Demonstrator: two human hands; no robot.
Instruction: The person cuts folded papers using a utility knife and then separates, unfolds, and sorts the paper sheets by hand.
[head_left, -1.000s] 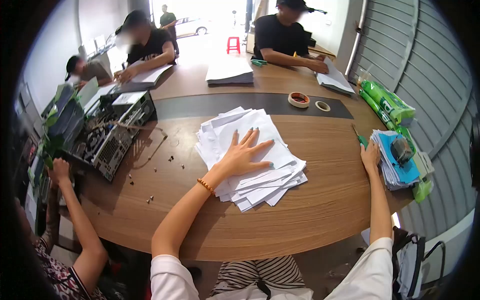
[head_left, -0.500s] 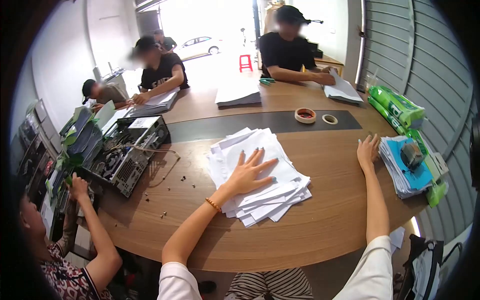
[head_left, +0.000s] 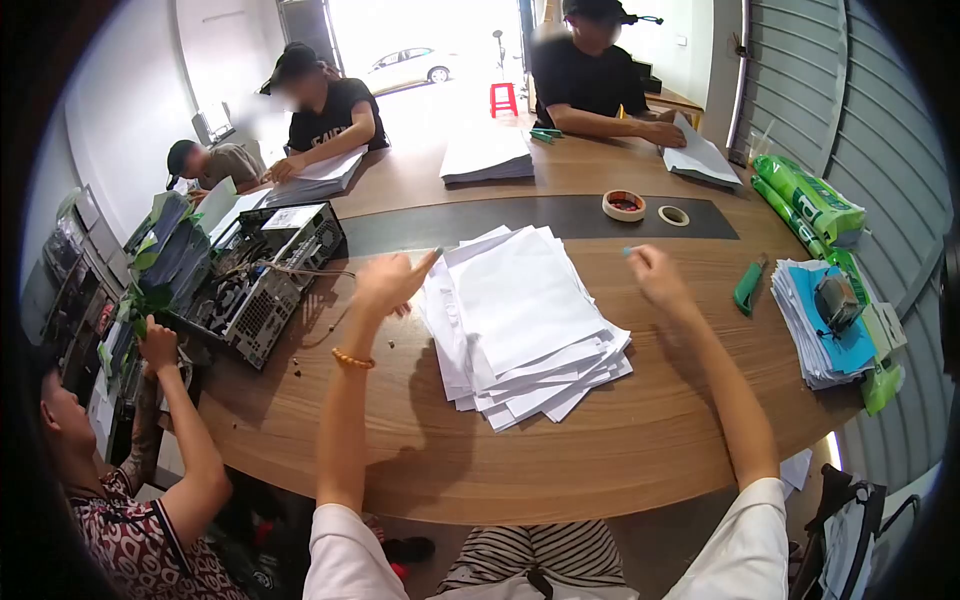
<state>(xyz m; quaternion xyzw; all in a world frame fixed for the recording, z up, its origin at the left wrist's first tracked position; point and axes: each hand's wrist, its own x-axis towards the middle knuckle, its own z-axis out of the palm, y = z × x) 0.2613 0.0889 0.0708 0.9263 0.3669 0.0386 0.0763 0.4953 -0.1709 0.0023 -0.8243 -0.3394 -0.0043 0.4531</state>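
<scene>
An uneven stack of white paper sheets (head_left: pixel 530 310) lies on the wooden table in front of me, its edges fanned out at several angles. Just off the stack's left edge, my left hand (head_left: pixel 388 284) hovers with the thumb stretched out and the fingers loosely bent, holding nothing I can see. Above the table to the right of the stack is my right hand (head_left: pixel 660 278), fingers curled in and no object visible in them. Farther right, a green utility knife (head_left: pixel 748 288) rests on the table.
An opened computer case (head_left: pixel 270 290) stands at left, with small screws nearby. Tape rolls (head_left: pixel 624 206) lie beyond the stack. At right are papers under a blue sheet (head_left: pixel 800 330) and green packages (head_left: pixel 815 200). Several people sit around the table; one (head_left: pixel 150 440) is close on my left.
My left hand has lifted off the paper stack and moved left. My right hand has come inward from the right side, and the green utility knife now shows near where it was.
</scene>
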